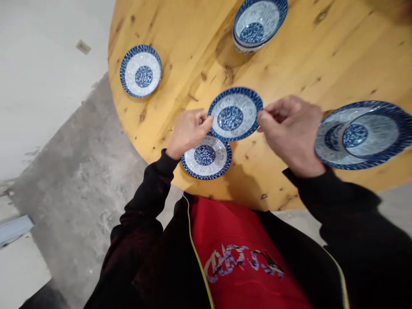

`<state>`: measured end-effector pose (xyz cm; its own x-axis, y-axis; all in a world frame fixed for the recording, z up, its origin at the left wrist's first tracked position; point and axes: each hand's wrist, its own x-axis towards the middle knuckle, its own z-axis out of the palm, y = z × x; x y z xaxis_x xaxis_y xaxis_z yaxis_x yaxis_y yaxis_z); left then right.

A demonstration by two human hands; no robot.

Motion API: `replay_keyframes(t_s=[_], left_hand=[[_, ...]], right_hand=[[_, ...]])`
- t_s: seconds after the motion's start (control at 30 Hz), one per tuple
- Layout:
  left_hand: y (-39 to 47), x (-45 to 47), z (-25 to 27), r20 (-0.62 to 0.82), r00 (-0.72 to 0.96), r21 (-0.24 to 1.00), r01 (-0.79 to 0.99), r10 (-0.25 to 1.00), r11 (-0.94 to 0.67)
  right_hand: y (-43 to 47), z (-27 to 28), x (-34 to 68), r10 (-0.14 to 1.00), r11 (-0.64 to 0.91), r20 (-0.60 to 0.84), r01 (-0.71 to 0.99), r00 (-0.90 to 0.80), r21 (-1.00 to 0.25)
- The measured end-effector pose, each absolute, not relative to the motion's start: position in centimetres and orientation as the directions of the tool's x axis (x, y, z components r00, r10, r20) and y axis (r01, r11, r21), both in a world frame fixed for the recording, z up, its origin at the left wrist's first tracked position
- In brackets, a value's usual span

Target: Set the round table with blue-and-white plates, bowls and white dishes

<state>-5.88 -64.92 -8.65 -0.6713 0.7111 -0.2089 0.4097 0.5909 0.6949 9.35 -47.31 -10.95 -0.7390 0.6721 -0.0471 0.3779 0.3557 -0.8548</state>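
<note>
A small blue-and-white plate [230,118] is held up above the table between my two hands. My left hand [190,131] pinches its left rim between thumb and fingers. On the opposite rim, my right hand [291,131] grips with thumb and fingertips. Below and slightly left of it, a second patterned plate [206,169] lies on the wooden table near the edge, its upper part covered by the held plate and my left hand. To the right of my right hand sits a larger blue-rimmed dish [331,161] with a bowl [383,133] resting in it.
The round wooden table [189,64] has a curved edge on the left and front. Another small blue-rimmed dish [141,73] stands at the left. Stacked bowls [259,21] are at the back. Grey floor [86,171] and a white wall [48,64] with an outlet lie beyond.
</note>
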Motion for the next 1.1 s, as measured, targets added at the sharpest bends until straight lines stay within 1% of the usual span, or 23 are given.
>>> replay_keyframes(t_s=[0.03,0.1,0.3,0.47,0.73,0.87,0.93,1.1], left_hand=[[-66.2,-5.3,-8.9,-0.222,-0.659,0.685,0.419,0.719,0.596],[-68.5,-4.3,-9.5,-0.255,-0.633,0.660,0.439,0.731,0.610],[-72.7,-3.3,-12.1,-0.367,-0.581,0.543,0.500,0.726,0.675],[-73.8,-3.6,-13.5,-0.420,-0.533,0.497,0.542,0.734,0.678],[-74.2,-4.0,-14.6,-0.434,-0.488,0.538,0.534,0.757,0.652],[-74.2,-4.5,-14.5,-0.426,-0.470,0.579,0.515,0.773,0.632],[-74.5,-5.1,-14.2,-0.394,-0.512,0.600,0.486,0.764,0.635],[-76.2,-6.8,-13.6,-0.289,-0.659,0.641,0.406,0.695,0.652]], right_hand=[[-49.0,-11.4,10.2,0.718,0.343,-0.043,0.407,-0.695,-0.846],[-52.1,-12.5,11.5,0.772,0.298,-0.068,0.454,-0.632,-0.840],[-58.3,-16.1,13.7,0.805,0.194,-0.192,0.554,-0.562,-0.810],[-60.2,-17.9,14.2,0.820,0.162,-0.231,0.600,-0.524,-0.784],[-61.2,-17.4,14.1,0.831,0.113,-0.268,0.620,-0.487,-0.776],[-61.2,-16.7,14.2,0.827,0.079,-0.305,0.635,-0.472,-0.769],[-61.1,-16.4,14.5,0.830,0.064,-0.315,0.640,-0.460,-0.765],[-60.6,-15.6,15.9,0.851,0.062,-0.315,0.676,-0.420,-0.734]])
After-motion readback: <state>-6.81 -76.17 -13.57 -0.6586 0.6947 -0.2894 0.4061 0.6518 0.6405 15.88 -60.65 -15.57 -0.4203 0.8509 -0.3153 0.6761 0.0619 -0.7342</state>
